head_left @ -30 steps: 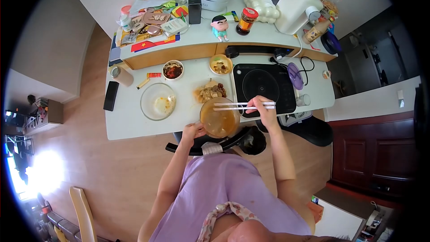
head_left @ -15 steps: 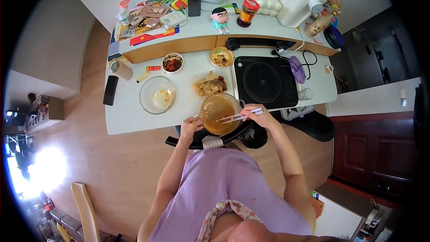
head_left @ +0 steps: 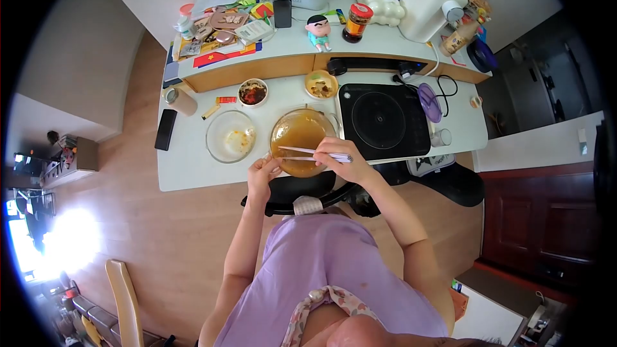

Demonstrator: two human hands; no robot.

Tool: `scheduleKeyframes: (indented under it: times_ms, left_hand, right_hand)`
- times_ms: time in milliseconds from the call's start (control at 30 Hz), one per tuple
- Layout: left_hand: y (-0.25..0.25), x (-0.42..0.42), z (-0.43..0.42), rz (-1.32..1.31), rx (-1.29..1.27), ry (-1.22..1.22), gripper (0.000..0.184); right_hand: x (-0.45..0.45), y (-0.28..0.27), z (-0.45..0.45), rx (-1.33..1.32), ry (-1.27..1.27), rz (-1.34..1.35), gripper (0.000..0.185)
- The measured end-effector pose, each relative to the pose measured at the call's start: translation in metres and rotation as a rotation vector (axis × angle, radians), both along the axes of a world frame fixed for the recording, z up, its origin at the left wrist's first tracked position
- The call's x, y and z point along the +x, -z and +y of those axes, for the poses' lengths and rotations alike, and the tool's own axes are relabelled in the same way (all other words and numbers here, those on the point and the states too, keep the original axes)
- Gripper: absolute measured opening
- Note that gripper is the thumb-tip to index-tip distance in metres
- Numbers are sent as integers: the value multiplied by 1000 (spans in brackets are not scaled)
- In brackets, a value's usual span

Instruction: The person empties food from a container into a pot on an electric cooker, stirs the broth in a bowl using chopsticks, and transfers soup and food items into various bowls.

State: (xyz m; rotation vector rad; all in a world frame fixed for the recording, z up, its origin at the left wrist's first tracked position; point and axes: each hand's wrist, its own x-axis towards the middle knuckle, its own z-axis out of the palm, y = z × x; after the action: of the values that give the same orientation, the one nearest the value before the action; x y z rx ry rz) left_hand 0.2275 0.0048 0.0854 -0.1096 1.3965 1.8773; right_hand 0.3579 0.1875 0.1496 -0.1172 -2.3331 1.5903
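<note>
A glass pot point(head_left: 302, 130) of cloudy brown liquid is at the table's front edge, over the spot where the chopped food lay. My left hand point(head_left: 262, 175) is closed on the pot's left handle at its lower left rim. In my right hand point(head_left: 340, 156) are light-coloured chopsticks point(head_left: 299, 150), their tips over the left part of the liquid. To the left of the pot is a glass bowl point(head_left: 231, 137) with yellowish residue. Behind are a bowl of dark and red sauce point(head_left: 252, 92) and a yellow bowl point(head_left: 321, 84) with food bits.
A black induction cooker point(head_left: 379, 119) lies right of the pot, with a purple lid point(head_left: 429, 103) and a small glass point(head_left: 441, 137) beside it. A phone point(head_left: 165, 130) and a bottle point(head_left: 180, 101) are at the left. A black chair point(head_left: 299, 187) stands against the front edge.
The pot has moved away from me and slightly left, now covering the chopped food. Both hands moved with it, and the chopsticks shifted left over the liquid.
</note>
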Motion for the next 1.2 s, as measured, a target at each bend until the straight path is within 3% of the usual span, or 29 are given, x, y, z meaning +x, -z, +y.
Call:
scheduleKeyframes:
  times_ms: [167,267,367,433,500,700,833,1200]
  left_hand:
    - [6,-19,3,79,25,-87,18]
    - [5,-28,4,107,-5,-101,15]
    - [11,-35,6,105,6,-127,13]
    - [24,-42,4,114,27,-108,14]
    - [30,-46,8,109,27,-121,14]
    - [17,-52,22,166,-25,-160,18]
    - [26,-60,29,212,-31,-145,18]
    - [26,-69,37,200,-50,-204,16]
  right_hand:
    - [-9,-4,-2,185,54,-19,12]
    - [-17,2,6,152,148,-113,15]
    - [-32,1,17,-239,388,-156,22]
    - [-45,-6,30,-195,455,-163,26]
    - [-64,-1,32,-314,490,-52,22]
    - [-86,14,28,-299,393,-172,24]
    - [-88,26,32,-127,343,-264,26]
    - [-81,16,63,-204,328,-251,23]
